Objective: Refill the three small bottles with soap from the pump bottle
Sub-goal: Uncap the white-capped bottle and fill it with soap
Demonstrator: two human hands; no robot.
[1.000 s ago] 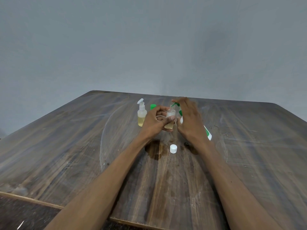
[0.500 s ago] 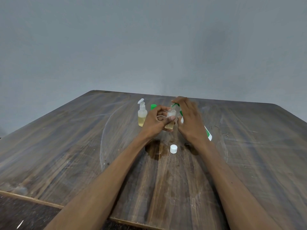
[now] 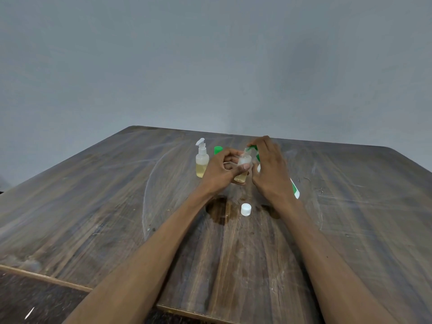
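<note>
Two hands meet over the middle of a dark wooden desk [image 3: 117, 206]. The left hand [image 3: 222, 171] has its fingers [image 3: 244, 167] wrapped round a small clear bottle [image 3: 243, 168], thumb across its front; the bottle is uncapped and upright, with amber soap filling roughly its lower part. The right hand [image 3: 272, 170] is curled over the green-and-white pump bottle [image 3: 295, 189], fingertips resting on the green pump head [image 3: 252, 148], whose spout sits right at the small bottle's mouth; most of the pump bottle is hidden behind the hand, so its level cannot be told. A white cap [image 3: 246, 209] lies on the desk nearer the person, between the two wrists and apart from both. Left of the hands stands a second small bottle [image 3: 202, 160] with a white spray top, about half full of the same yellowish liquid, touching nothing. Just behind the left hand a green cap [image 3: 217, 150] shows, what it sits on being hidden. A dark wet patch [image 3: 217, 210] marks the wood beside the white cap. Open desk spreads wide to the left and right of the group and toward the near edge; the far edge lies close behind the bottles, with a grey wall [image 3: 210, 54] beyond.
</note>
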